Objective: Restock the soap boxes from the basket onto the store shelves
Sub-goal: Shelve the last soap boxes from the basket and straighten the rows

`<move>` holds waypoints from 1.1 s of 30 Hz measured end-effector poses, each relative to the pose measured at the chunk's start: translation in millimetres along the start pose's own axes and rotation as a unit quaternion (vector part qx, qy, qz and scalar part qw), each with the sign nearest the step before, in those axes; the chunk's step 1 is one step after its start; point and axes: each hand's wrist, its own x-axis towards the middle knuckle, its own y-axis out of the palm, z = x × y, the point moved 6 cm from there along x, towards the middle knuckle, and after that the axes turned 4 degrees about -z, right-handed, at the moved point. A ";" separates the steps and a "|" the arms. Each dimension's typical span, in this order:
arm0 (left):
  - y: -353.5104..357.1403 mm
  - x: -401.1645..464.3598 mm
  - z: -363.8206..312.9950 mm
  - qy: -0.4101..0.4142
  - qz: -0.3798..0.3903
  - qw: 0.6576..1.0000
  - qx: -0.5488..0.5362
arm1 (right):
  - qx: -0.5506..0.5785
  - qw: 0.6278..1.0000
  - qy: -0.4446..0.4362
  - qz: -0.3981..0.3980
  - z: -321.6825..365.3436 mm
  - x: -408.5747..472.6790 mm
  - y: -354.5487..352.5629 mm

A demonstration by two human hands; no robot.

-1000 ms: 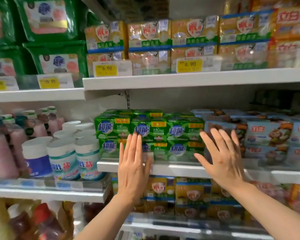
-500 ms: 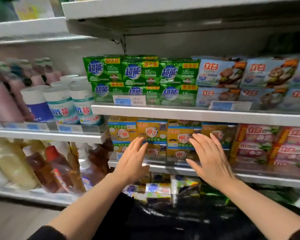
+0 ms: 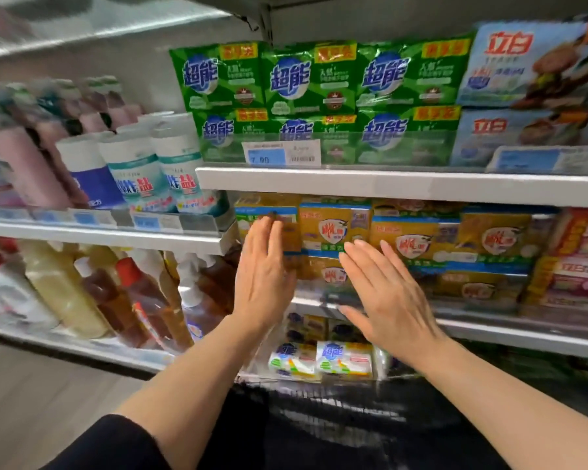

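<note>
1. Left hand (image 3: 263, 279) and right hand (image 3: 389, 300) are flat, fingers straight, holding nothing.
2. Yellow soap boxes (image 3: 333, 232) sit at twelve o'clock, just beyond the fingertips.
3. They look rigid, light, film-slick; best gripped by opposite side faces.

I see yellow soap boxes (image 3: 333, 228) packing the shelf front right up to the white shelf (image 3: 387, 184) above; only a thin gap remains overhead.
</note>
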 end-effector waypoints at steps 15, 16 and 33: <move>2.6 24.0 65.6 -0.057 -0.055 0.997 -0.003 | -0.072 0.996 0.043 -0.024 2.6 35.9 15.8; 1.4 25.0 65.3 -0.059 -0.061 0.996 -0.016 | -0.081 0.995 0.051 -0.023 2.1 38.9 16.0; -15.9 3.0 54.0 -0.002 -0.063 0.997 -0.038 | -0.085 0.992 0.084 -0.044 2.6 47.6 9.4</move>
